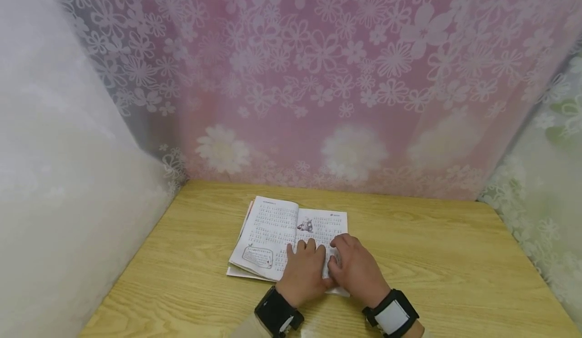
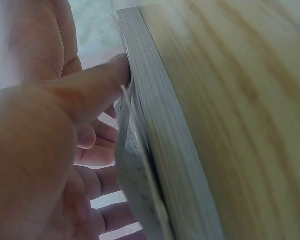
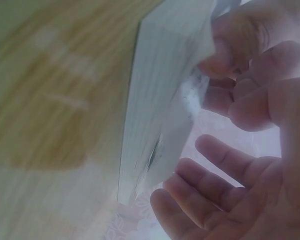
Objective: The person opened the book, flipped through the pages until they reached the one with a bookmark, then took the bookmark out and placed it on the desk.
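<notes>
Resting on one open book (image 1: 282,232), left hand (image 1: 303,272) flat; right hand (image 1: 359,270) pinches one page.

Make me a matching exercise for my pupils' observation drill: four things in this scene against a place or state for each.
Things:
1. book
2. left hand
3. right hand
4. curtain

Places or states:
a. hangs behind the table
b. lies open on the table
c. fingers flat on the pages
d. lifts the lower right page corner

Pairs: 1-b, 2-c, 3-d, 4-a
</notes>
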Demonstrator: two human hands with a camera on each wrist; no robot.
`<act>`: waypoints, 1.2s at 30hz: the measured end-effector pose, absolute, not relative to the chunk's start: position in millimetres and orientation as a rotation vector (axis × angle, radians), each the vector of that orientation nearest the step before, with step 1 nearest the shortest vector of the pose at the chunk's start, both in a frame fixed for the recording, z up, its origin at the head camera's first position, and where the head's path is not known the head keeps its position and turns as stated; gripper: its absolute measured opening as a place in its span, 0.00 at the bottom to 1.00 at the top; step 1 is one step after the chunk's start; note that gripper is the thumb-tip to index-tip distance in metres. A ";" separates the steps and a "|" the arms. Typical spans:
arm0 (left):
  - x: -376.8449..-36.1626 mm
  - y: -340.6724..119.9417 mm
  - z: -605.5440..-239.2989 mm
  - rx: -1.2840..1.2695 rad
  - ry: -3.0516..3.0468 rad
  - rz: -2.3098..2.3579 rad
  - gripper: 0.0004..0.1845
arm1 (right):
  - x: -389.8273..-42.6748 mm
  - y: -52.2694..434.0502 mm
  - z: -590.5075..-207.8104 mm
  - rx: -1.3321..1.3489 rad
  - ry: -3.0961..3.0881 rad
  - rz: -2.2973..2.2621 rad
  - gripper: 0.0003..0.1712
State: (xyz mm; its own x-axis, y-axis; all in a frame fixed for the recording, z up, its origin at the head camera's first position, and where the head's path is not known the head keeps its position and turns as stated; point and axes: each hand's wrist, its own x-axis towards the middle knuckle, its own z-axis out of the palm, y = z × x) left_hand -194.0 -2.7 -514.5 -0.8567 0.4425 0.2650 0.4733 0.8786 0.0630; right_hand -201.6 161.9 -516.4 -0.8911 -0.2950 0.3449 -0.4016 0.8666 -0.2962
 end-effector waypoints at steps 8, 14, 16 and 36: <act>-195.3 -4.0 -515.0 -0.675 -2.822 -0.228 0.28 | -201.3 162.6 -517.0 0.544 -2.720 0.533 0.19; -199.5 -7.9 -518.2 -0.653 -2.771 -0.344 0.20 | -200.9 162.7 -517.4 0.554 -2.582 0.571 0.29; -202.5 -10.8 -518.1 -0.653 -2.732 -0.412 0.17 | -201.0 162.7 -516.7 0.546 -2.545 0.595 0.30; -231.3 -102.7 -482.5 0.047 -2.383 -2.378 0.18 | -195.0 159.3 -518.6 0.679 -2.733 0.487 0.06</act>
State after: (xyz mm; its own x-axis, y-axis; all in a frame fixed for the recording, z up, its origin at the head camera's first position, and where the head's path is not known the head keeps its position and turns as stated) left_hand -231.3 -102.7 -482.5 -0.9744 0.1383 -0.1774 -0.1772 0.0143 0.9841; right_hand -195.0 159.3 -518.6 -0.8494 -0.3978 0.3468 -0.4931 0.8324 -0.2529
